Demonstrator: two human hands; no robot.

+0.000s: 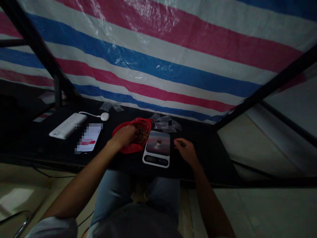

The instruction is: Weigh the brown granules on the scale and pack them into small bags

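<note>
My left hand point(126, 135) reaches into a red plastic bag point(131, 148) that lies open on the black table. Its fingers are curled down among small brown pieces point(143, 134), too small to name; the fingertips are hidden. To the right of the bag stands a white digital kitchen scale point(157, 160) with a dark top plate. On that plate sits a small, light-coloured cup point(158, 143) with something brown in it. Beside the scale's right edge, my right hand point(187, 151) rests near the table, fingers loosely bent and apart, with nothing visible between them.
Clear small plastic bags point(165, 124) lie behind the scale, and others point(111, 106) farther left. A phone point(90, 138), a long white packet point(68, 126) and a white round device point(104, 116) with a cable are at the left. A striped tarp point(153, 66) hangs behind the table.
</note>
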